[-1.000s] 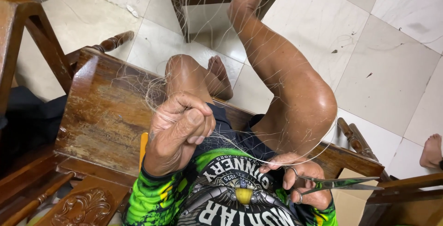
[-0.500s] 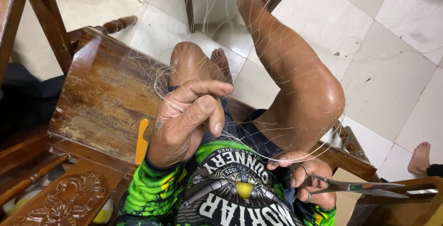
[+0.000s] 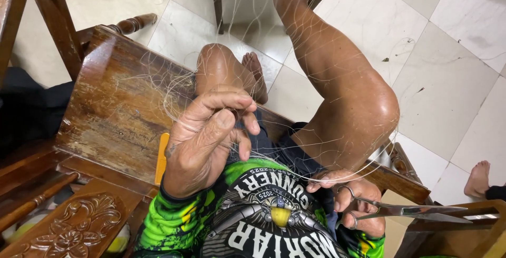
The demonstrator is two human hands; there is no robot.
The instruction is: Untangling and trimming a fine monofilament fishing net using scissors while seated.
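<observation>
My left hand (image 3: 203, 142) is raised over my lap, and its thumb and first fingers are pinched together on a few strands of the fishing net (image 3: 174, 86); the other fingers curl loosely beside them. My right hand (image 3: 350, 205) rests low by my right thigh with the fingers passed through the loops of the scissors (image 3: 400, 210). The blades point to the right and look closed or nearly closed, so I judge no cut is in progress at this moment. The net is very thin, pale and almost transparent. It lies spread over the wooden bench (image 3: 113, 115) on my left, passes across my bent left knee (image 3: 219, 65) and drapes over my stretched right leg (image 3: 337, 89) toward the tiled floor (image 3: 448, 63). How much of the work is done I cannot tell well: much net is loose around me, and only a small part is gathered in my fingers, so I think much remains. An orange flat tool (image 3: 161, 158) lies on the bench just beside my left wrist.
</observation>
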